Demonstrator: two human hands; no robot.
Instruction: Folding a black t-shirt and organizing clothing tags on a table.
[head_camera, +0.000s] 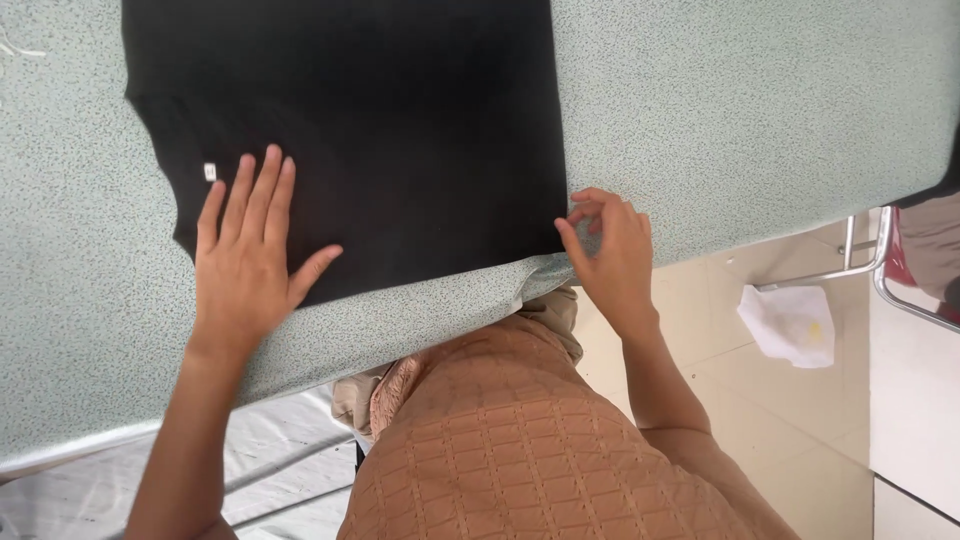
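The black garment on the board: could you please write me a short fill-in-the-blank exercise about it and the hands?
1. The left hand lies ____ on the black garment.
2. The right hand pinches the garment's near ____.
3. The garment lies on a speckled ____ board.
4. A crumpled ____ cloth lies on the floor.

Missing words: flat; corner; green; white

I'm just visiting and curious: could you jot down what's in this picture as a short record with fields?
Surface: speckled grey-green padded board
Garment: black garment spread flat, small white tag on it
Left hand: left hand open, pressed flat on the garment
Right hand: right hand pinching the garment's lower right corner
Floor: crumpled white cloth on pale tiles
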